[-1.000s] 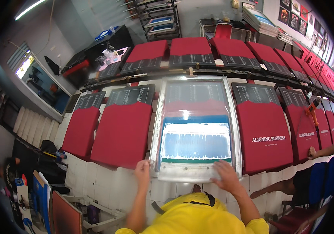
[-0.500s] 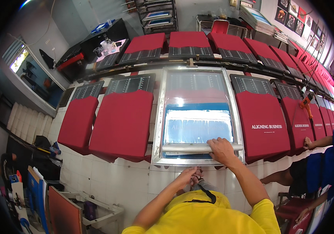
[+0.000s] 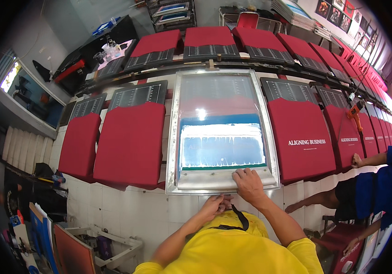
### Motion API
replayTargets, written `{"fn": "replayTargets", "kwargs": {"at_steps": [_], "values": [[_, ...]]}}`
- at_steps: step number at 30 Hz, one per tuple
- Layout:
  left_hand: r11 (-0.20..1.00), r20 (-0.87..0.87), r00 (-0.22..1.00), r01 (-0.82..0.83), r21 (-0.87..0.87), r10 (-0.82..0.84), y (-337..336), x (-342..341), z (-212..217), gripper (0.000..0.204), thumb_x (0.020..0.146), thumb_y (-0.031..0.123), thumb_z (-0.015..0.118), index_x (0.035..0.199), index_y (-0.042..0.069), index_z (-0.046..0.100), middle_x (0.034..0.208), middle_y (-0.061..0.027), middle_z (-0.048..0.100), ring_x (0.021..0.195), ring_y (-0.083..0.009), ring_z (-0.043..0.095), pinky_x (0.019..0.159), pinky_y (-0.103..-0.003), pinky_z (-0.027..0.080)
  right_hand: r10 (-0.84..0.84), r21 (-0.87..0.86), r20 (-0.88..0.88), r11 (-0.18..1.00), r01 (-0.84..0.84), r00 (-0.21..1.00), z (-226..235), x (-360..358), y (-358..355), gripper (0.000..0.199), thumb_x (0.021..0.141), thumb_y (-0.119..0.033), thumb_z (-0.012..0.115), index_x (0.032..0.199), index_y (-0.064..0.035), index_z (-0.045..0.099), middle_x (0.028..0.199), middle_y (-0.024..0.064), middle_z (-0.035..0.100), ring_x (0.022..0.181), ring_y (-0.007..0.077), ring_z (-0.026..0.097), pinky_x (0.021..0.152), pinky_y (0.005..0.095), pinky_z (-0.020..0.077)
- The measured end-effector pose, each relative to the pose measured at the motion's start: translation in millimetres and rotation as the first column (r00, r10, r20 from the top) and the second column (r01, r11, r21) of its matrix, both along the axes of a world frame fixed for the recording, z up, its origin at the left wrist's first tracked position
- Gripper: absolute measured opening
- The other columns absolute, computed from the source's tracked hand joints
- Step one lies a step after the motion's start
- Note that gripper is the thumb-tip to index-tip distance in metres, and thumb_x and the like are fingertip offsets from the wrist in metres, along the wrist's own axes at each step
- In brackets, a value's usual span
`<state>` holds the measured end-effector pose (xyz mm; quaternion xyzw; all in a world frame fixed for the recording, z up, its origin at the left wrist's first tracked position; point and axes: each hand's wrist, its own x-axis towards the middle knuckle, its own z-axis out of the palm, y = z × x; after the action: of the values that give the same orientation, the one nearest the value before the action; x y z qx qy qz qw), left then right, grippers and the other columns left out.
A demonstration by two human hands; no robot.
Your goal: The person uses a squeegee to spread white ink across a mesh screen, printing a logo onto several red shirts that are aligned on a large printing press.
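A metal-edged printing screen lies over a red shirt on a pallet in front of me. White ink forms a thick band across its blue mesh, with drips below. My right hand grips a long metal squeegee, which lies crosswise at the screen's near end. A green strip shows along its far edge. Just below the screen's near edge, my left hand is held close to my body with its fingers curled. What those fingers hold, if anything, is hidden.
Red shirts on pallets stand at left and right; those at right bear white print. Another row runs behind a dark rail. An orange heat gun hangs at right, near a co-worker in blue. Boards lean at lower left.
My right hand has pulled the squeegee nearer, to the screen's near edge, and its blade strip has tipped into view. My left hand stays by that edge. The whole view has shifted slightly.
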<state>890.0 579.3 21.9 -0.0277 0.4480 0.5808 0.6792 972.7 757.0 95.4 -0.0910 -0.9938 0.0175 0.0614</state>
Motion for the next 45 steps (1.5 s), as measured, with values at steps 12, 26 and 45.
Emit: {"fn": "replayTargets", "kwargs": {"at_steps": [12, 26, 45], "values": [[0.994, 0.143, 0.985, -0.093, -0.06, 0.1, 8, -1, 2, 0.03, 0.109, 0.026, 0.039, 0.092, 0.004, 0.05, 0.067, 0.0009, 0.041, 0.055, -0.0098, 0.035, 0.052, -0.024, 0.029, 0.025, -0.059, -0.012, 0.998, -0.025, 1.0, 20, -6, 7, 0.034, 0.07, -0.007, 0.066, 0.103, -0.0056, 0.062, 0.098, 0.0071, 0.06, 0.091, 0.0257, 0.057, 0.075, 0.037, 0.0437], [0.995, -0.043, 0.995, 0.094, -0.024, -0.095, 6, -7, -5, 0.037, 0.11, 0.035, 0.034, 0.094, 0.007, 0.052, 0.066, 0.004, 0.038, 0.059, -0.0089, 0.033, 0.056, -0.022, 0.03, 0.05, 0.135, -0.255, 0.991, -0.016, 0.966, -13, -100, 93, 0.024, 0.078, -0.008, 0.057, 0.101, -0.0058, 0.062, 0.096, 0.0063, 0.062, 0.089, 0.0237, 0.058, 0.075, 0.0361, 0.0446], [0.975, -0.183, 0.958, 0.217, -0.039, -0.221, 5, -12, -10, 0.043, 0.107, 0.047, 0.037, 0.091, 0.012, 0.056, 0.066, 0.0076, 0.04, 0.065, -0.0063, 0.036, 0.066, -0.02, 0.034, -0.035, -0.449, 0.496, 0.845, 0.291, 0.868, 46, -182, 179, 0.038, 0.063, -0.023, 0.073, 0.097, -0.0068, 0.074, 0.089, 0.0148, 0.073, 0.084, 0.034, 0.069, 0.077, 0.0433, 0.0546]]}}
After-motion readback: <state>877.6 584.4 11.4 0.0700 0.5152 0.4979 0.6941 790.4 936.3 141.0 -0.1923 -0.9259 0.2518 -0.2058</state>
